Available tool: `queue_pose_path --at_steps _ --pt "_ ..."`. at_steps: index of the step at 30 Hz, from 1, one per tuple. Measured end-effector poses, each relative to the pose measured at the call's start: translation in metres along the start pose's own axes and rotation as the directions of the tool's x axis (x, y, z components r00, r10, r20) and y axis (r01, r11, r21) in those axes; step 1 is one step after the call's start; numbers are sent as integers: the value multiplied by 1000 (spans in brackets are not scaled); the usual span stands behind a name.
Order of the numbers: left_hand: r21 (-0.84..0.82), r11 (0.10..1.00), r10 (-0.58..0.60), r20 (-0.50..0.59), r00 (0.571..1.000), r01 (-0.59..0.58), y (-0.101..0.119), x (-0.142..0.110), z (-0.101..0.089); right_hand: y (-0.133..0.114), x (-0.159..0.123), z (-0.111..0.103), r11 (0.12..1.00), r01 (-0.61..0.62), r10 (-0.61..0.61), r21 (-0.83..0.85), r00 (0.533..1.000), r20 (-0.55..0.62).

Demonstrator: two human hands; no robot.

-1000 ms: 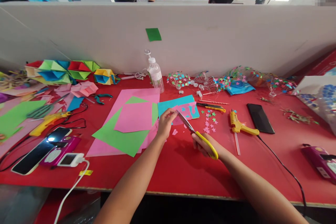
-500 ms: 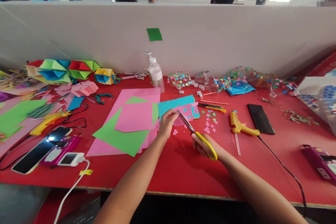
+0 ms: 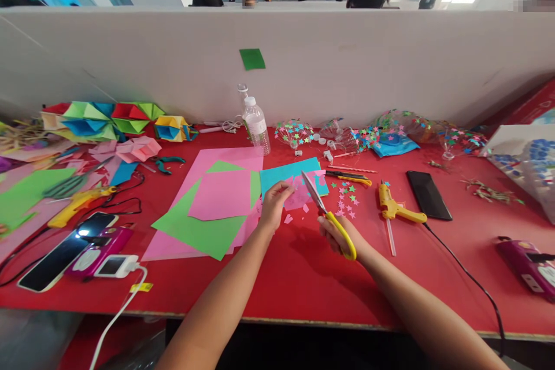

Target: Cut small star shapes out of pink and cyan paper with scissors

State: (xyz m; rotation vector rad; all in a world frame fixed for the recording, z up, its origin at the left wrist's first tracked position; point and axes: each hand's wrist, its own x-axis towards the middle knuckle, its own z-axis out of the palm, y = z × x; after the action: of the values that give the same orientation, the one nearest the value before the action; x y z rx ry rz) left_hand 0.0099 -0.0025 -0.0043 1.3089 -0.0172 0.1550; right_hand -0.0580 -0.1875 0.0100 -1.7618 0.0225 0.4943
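Observation:
My right hand (image 3: pixel 337 235) grips yellow-handled scissors (image 3: pixel 328 215), blades pointing up and away over a pink paper piece (image 3: pixel 299 196). My left hand (image 3: pixel 276 203) pinches the left edge of that pink piece, which lies on a blue sheet (image 3: pixel 284 172). Small pink scraps (image 3: pixel 288 218) lie on the red table (image 3: pixel 277 277) between my hands. A scatter of cut paper stars (image 3: pixel 347 201) lies just right of the scissors.
Pink and green sheets (image 3: pixel 217 202) lie left of my hands. A water bottle (image 3: pixel 256 125) stands behind. A yellow glue gun (image 3: pixel 396 207) and black phone (image 3: pixel 428 195) lie right. Phones (image 3: pixel 56 254), origami (image 3: pixel 104 117) and another glue gun (image 3: pixel 76 203) fill the left side.
The scissors have lifted and swung a little to the right, away from my left hand's fingers. A small pink scrap now lies below the paper.

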Motion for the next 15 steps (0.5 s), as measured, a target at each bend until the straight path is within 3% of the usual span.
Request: queue_pose_path --at_steps 5,12,15 --pt "-10 996 -88 88 992 89 -6 -3 2 -1 8 -8 998 51 -40 42 975 -220" --pt "189 980 -130 333 934 69 -4 -16 10 5 15 -11 987 126 -84 101 934 -347" --pt "234 972 -102 297 949 31 -5 -15 11 9 19 -14 965 203 -126 163 912 -390"
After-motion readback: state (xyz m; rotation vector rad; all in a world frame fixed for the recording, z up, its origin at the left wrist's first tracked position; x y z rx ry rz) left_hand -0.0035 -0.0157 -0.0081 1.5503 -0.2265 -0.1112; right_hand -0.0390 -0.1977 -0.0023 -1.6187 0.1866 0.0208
